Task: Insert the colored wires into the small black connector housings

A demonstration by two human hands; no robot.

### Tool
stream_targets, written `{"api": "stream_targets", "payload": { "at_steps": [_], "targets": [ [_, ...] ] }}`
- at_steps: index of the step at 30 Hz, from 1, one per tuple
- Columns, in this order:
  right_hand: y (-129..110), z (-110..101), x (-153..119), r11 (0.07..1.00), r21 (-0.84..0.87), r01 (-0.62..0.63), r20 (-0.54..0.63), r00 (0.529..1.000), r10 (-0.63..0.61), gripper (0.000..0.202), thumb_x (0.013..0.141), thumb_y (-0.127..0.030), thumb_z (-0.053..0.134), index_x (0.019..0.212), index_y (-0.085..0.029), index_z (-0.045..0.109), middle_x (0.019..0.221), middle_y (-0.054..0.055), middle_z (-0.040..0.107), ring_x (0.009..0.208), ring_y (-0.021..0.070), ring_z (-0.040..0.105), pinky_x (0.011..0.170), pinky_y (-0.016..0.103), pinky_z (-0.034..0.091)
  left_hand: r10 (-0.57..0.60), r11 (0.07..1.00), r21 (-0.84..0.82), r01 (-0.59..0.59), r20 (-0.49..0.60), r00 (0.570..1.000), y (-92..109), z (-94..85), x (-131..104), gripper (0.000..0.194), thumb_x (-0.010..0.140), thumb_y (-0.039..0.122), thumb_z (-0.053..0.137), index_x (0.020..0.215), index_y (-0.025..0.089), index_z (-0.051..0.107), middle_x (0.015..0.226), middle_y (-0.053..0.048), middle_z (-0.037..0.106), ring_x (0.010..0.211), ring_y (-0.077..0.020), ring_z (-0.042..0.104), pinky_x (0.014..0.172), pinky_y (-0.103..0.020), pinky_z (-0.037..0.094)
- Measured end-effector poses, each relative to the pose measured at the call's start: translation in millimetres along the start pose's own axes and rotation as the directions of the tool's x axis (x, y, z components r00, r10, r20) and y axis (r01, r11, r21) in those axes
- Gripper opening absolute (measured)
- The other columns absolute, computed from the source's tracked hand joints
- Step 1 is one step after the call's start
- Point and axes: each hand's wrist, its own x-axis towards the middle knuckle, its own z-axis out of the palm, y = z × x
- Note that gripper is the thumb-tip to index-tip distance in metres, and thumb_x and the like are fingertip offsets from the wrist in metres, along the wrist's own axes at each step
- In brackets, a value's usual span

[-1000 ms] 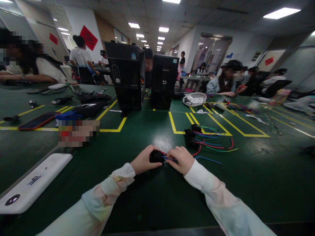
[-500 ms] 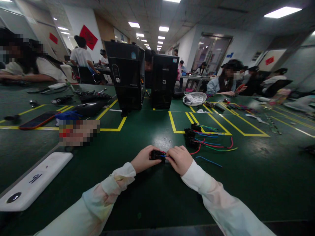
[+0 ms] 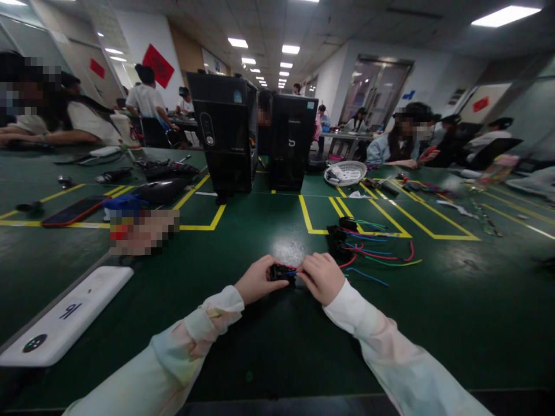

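My left hand is closed around one end of a small black plastic connector just above the green table. Red and blue wires come out of its right side. My right hand pinches these wires close to the connector, fingertips pressed together. Just beyond my right hand lie several similar black connectors with red, blue, green and yellow wires spread to the right. A blue wire shows on the table right of my right hand; whether it joins the held piece is hidden.
Two black computer towers stand across the table. A white basket sits right of them. At left lie a white device, a red-edged phone and a blue cloth-like thing. People sit at both sides.
The view has shifted slightly. Both hands keep their hold on the connector and wires, almost in place. The blue wire at right has moved a little away from me.
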Motion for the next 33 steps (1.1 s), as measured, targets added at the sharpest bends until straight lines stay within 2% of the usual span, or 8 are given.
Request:
{"api": "stream_targets", "payload": {
  "at_steps": [2, 5, 8, 13, 19, 24, 29, 33],
  "targets": [
    [0.4, -0.1, 0.1, 1.000, 0.005, 0.007, 0.009, 1.000, -0.007, 0.014, 0.087, -0.024, 0.045, 0.077, -0.018, 0.051, 0.075, 0.003, 0.058, 0.072, 0.0156, 0.047, 0.067, 0.029, 0.025, 0.022, 0.999, 0.032, -0.022, -0.006, 1.000, 2.1, -0.6, -1.2, 0.036, 0.069, 0.034, 0.067, 0.099, 0.016, 0.057, 0.095, -0.006, 0.054, 0.081, -0.0181, 0.055, 0.065, -0.027, 0.046],
    [1.5, 1.1, 0.7, 0.999, 0.036, 0.014, 0.036, 0.999, -0.016, 0.013, 0.087, -0.025, 0.046, 0.077, -0.018, 0.051, 0.075, 0.002, 0.058, 0.072, 0.0147, 0.047, 0.066, 0.028, 0.026, 0.083, 0.993, 0.080, -0.082, -0.013, 0.996, 3.7, -1.4, -1.9, 0.035, 0.070, 0.033, 0.066, 0.099, 0.017, 0.057, 0.096, -0.006, 0.054, 0.088, -0.0199, 0.053, 0.072, -0.029, 0.045],
    [2.0, 3.0, 1.2, 1.000, 0.014, -0.020, -0.004, 1.000, 0.020, 0.014, 0.087, -0.027, 0.047, 0.077, -0.018, 0.052, 0.076, 0.002, 0.058, 0.073, 0.0155, 0.046, 0.068, 0.029, 0.026, 0.126, 0.987, 0.105, -0.125, -0.006, 0.992, 4.3, -1.5, -1.2, 0.033, 0.070, 0.031, 0.066, 0.099, 0.018, 0.056, 0.095, -0.006, 0.055, 0.090, -0.0200, 0.053, 0.077, -0.031, 0.043],
    [-0.3, 6.3, -0.5, 0.999, 0.014, -0.050, -0.028, 0.998, 0.050, 0.014, 0.087, -0.027, 0.047, 0.077, -0.018, 0.052, 0.076, 0.003, 0.057, 0.073, 0.0156, 0.046, 0.068, 0.029, 0.025, 0.122, 0.979, 0.165, -0.123, 0.012, 0.992, 4.6, -1.3, -0.5, 0.034, 0.071, 0.032, 0.066, 0.100, 0.018, 0.056, 0.096, -0.005, 0.056, 0.090, -0.0202, 0.052, 0.080, -0.032, 0.042],
    [1.3, 3.1, -0.3, 0.993, 0.098, 0.065, 0.068, 0.995, -0.072, 0.011, 0.085, -0.023, 0.047, 0.077, -0.017, 0.051, 0.074, 0.002, 0.058, 0.072, 0.0153, 0.044, 0.066, 0.028, 0.025, 0.109, 0.963, 0.249, -0.104, -0.006, 0.994, 4.5, -2.1, -1.4, 0.034, 0.070, 0.037, 0.067, 0.097, 0.018, 0.058, 0.093, -0.005, 0.057, 0.090, -0.0210, 0.051, 0.080, -0.033, 0.041],
    [3.5, 0.1, 1.1, 0.998, 0.051, 0.031, 0.041, 0.999, -0.033, 0.016, 0.087, -0.026, 0.045, 0.076, -0.017, 0.052, 0.075, 0.003, 0.057, 0.072, 0.0158, 0.042, 0.067, 0.029, 0.024, 0.129, 0.959, 0.251, -0.134, 0.037, 0.991, 3.7, -2.6, -0.8, 0.037, 0.070, 0.039, 0.066, 0.100, 0.018, 0.056, 0.094, -0.004, 0.057, 0.090, -0.0205, 0.051, 0.081, -0.033, 0.041],
    [2.0, -1.6, 0.5, 0.989, 0.112, 0.100, 0.081, 0.991, -0.109, 0.015, 0.086, -0.024, 0.046, 0.074, -0.017, 0.051, 0.073, 0.003, 0.057, 0.071, 0.0153, 0.041, 0.065, 0.028, 0.024, 0.130, 0.959, 0.248, -0.134, 0.030, 0.991, 1.7, -2.0, -0.9, 0.037, 0.070, 0.040, 0.067, 0.098, 0.018, 0.056, 0.094, -0.004, 0.057, 0.090, -0.0202, 0.051, 0.080, -0.033, 0.041],
    [2.2, -1.6, 0.5, 0.997, 0.060, 0.044, 0.061, 0.997, -0.048, 0.016, 0.086, -0.026, 0.046, 0.075, -0.017, 0.052, 0.073, 0.003, 0.058, 0.072, 0.0159, 0.041, 0.066, 0.029, 0.023, 0.143, 0.956, 0.252, -0.149, 0.043, 0.989, 1.6, -2.0, -1.3, 0.038, 0.070, 0.041, 0.067, 0.099, 0.019, 0.056, 0.094, -0.004, 0.057, 0.090, -0.0202, 0.050, 0.080, -0.033, 0.041]
  ]
}}
